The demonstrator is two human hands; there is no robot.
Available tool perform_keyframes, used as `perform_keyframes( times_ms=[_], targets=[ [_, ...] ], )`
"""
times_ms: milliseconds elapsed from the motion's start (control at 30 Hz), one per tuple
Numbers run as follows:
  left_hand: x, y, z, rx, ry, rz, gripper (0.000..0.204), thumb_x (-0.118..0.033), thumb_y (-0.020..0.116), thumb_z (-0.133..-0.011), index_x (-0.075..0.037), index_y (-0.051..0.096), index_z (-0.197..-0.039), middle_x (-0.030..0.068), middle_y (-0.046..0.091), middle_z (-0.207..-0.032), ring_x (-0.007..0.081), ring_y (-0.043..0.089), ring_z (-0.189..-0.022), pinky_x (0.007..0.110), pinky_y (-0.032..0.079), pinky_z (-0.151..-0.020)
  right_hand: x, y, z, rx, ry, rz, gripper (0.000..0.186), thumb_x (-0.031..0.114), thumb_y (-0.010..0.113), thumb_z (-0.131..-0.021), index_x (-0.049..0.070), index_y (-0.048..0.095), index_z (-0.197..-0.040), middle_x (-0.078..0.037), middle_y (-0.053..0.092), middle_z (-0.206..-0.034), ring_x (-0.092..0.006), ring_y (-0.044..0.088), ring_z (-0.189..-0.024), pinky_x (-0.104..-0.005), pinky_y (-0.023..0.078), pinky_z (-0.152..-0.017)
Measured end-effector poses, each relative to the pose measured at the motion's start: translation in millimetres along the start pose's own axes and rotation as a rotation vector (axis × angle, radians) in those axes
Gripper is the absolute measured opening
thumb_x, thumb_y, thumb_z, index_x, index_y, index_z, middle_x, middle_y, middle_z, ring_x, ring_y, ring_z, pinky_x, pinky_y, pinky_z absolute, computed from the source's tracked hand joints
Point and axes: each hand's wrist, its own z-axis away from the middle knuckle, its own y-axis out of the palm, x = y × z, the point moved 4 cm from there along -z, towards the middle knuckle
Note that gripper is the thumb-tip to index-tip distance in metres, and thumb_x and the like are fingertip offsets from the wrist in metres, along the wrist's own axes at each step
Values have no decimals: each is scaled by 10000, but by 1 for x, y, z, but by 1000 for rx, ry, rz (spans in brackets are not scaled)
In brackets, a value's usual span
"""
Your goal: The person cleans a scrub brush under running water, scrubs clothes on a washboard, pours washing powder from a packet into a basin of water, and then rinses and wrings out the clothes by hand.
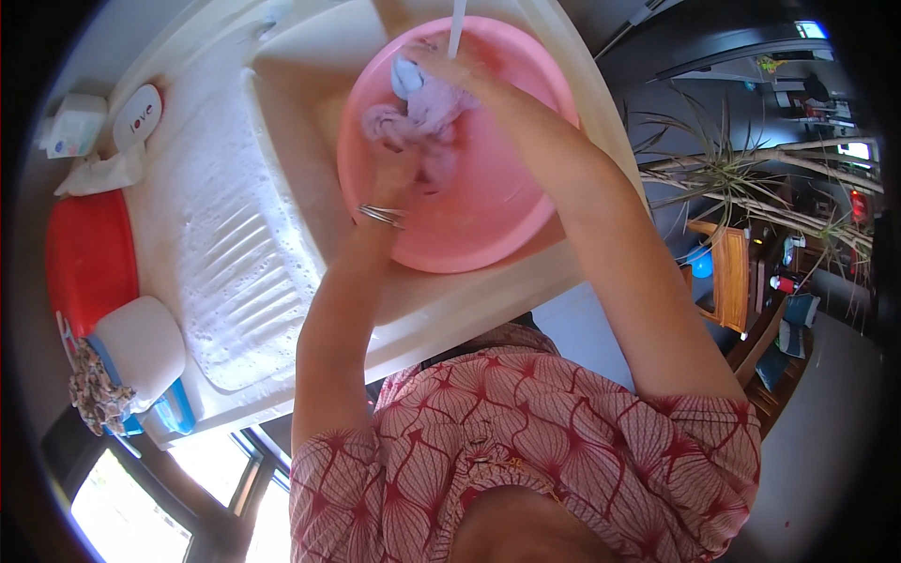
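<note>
Fingers of the right hand point(447, 66) are holding a lilac cloth point(435, 108) at its far end; those of the left hand point(397, 167) are gripping nearer folds. The cloth is lying bunched inside a pink basin point(488, 220).

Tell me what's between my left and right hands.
In the head view, lilac cloth lies bunched between your left hand and right hand, in the pink basin.

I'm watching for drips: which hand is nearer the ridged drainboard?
Left. The left hand is within the pink basin, to the right of the ridged drainboard; the right hand is farther from it, toward the basin's far rim, at the lilac cloth.
</note>
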Motion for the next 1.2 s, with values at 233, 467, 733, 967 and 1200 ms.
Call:
perform_keyframes(
  times_ms=[233, 467, 733, 967, 1200],
  targets=[
    [34, 13, -12, -293, 761, -1054, 58, -25, 480, -729, -53, 465, -778, 44, 460, -601, 138, 521, -600, 276, 404, -508, -82, 60, -23, -140, -353, 1049, 510, 292, 554, -769, 257, 430, -1262, -169, 358, -1323, -353, 429, -1150, -405, 418, -888],
    [-29, -30, 46, -368, -316, 864, 183, -205, 422, -878, -66, 529, -930, 60, 568, -874, 135, 546, -719, 273, 440, -581, -5, 50, 33, 380, 35, 739, 407, 265, 654, -699, 56, 594, -1043, -135, 607, -973, -243, 555, -921, -342, 434, -792],
    [-117, -78, 121, -20, -145, 1248, 294, -343, 432, -895, -65, 505, -959, 58, 545, -910, 190, 518, -862, 361, 423, -822, 161, 30, 113, 535, -296, 335, 631, 204, 708, -703, -28, 434, -1222, -76, 553, -1101, -135, 503, -1003, -256, 391, -870],
    [-127, -181, 201, -312, 389, 1080, 171, -212, 434, -919, -66, 515, -957, 56, 552, -929, 179, 519, -877, 378, 388, -875, 238, 139, 157, 688, -755, 255, 535, 417, 641, -756, 34, 560, -1121, -108, 596, -1054, -177, 551, -972, -263, 410, -853],
    [-77, -285, 221, -236, -66, -470, 226, -191, 539, -849, -21, 554, -999, 186, 615, -906, 220, 613, -783, 305, 462, -636, 161, 245, 112, 527, -972, 460, 385, 436, 512, -831, 164, 596, -1090, -74, 573, -1092, -233, 525, -1029, -399, 414, -910]
  ],
)
